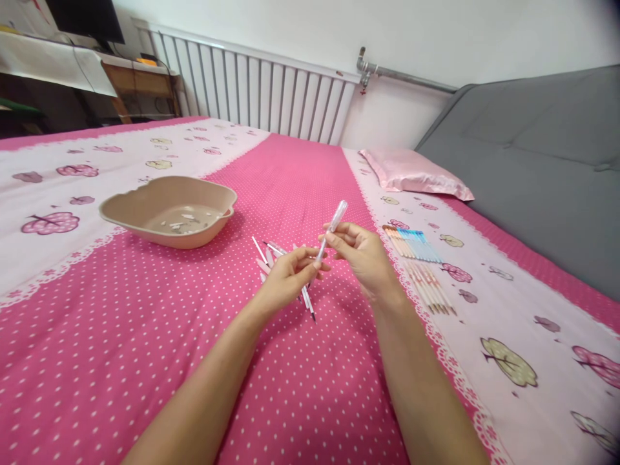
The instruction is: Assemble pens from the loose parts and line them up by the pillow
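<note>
My right hand [362, 256] pinches a clear pen barrel [333, 225] that tilts up to the right above the bed. My left hand [289, 276] is closed on its lower end and seems to grip several thin white pen refills [307, 298] that poke out below the fingers. More loose refills [267, 252] lie on the pink dotted bedspread [300, 387] just behind the left hand. To the right of my right hand lies a row of assembled pens [420, 265] with blue and orange caps.
A beige plastic basin [170, 210] holding small white bits sits at the left on the bed. A pink pillow [413, 173] lies at the back right against a grey headboard [533, 161]. A white radiator [252, 84] lines the far wall.
</note>
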`<state>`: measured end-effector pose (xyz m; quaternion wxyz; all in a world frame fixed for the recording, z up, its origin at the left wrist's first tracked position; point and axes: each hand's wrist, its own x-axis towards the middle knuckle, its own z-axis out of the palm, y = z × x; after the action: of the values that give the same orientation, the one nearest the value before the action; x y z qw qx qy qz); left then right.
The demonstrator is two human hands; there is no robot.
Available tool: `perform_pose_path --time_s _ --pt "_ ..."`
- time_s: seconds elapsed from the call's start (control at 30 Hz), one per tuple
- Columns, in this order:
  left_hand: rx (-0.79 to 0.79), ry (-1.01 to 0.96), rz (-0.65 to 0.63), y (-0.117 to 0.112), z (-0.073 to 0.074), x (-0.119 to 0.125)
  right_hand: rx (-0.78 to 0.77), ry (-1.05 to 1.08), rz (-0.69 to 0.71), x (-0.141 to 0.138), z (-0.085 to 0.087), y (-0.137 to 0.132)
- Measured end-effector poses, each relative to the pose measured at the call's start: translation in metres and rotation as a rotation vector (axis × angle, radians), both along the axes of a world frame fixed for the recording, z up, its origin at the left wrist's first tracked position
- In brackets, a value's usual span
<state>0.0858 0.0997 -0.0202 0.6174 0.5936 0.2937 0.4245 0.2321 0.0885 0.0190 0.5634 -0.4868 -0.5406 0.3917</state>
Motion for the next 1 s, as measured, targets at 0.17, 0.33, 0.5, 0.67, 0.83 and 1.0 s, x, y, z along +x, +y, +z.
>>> perform_pose_path --time_s 0.17,0.33,0.5,0.67,0.83,1.0 --pt "-0.016 -0.03 0.053 0.0021 -0.0011 0.0018 0.013 0.006 0.034 -0.0007 -0.0008 0.0009" --pt "-0.044 0.007 0.09 0.0029 -0.0003 0.002 0.001 0.006 0.036 -0.0014 -0.0003 0.0006" --pt "-0.067 -0.021 0.114 0.0026 0.0008 0.0017 0.007 -0.009 0.035 -0.0013 -0.0005 0.0002" --pt "-0.08 -0.07 0.1 0.0036 -0.0009 0.0021 0.008 -0.023 0.037 -0.0003 -0.0012 0.0007" --pt "-0.071 -0.08 0.098 0.0048 -0.0024 0.0021 0.003 -0.019 0.032 -0.0007 -0.0006 0.001" --pt "-0.077 -0.087 0.097 0.0047 -0.0029 0.0019 0.013 -0.018 0.024 -0.0007 -0.0007 0.0008"
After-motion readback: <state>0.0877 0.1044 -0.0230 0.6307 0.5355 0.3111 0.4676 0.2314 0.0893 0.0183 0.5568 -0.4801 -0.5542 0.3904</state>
